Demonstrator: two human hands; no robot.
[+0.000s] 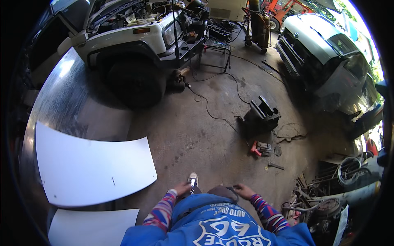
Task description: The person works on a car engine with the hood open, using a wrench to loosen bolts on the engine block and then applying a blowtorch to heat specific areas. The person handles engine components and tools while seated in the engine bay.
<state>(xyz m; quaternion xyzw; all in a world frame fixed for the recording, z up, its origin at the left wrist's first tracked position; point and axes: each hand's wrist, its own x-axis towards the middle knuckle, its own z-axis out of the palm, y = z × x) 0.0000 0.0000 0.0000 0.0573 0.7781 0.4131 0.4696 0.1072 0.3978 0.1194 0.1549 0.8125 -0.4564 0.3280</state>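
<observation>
My left hand (182, 188) hangs beside my left thigh, close to the hem of my blue shirt (217, 211). Its fingers are loosely stretched, and I make out nothing held in them. By my right hip is my right hand (245, 191), fingers loosely extended toward the dark trousers (221, 191); whether they touch the cloth is unclear. One light-toed shoe (193, 177) shows on the floor in front of me. Nearest the left hand lies a large white curved body panel (96, 168), with a second white panel (94, 227) below it.
A white vehicle (123, 41) with exposed engine bay stands ahead left; another partly stripped vehicle (324, 45) stands right. On the floor sit a dark metal part (259, 117), red-handled tool (256, 149), hammer (276, 166) and trailing cable (209, 112). Scrap parts (328, 207) crowd the lower right.
</observation>
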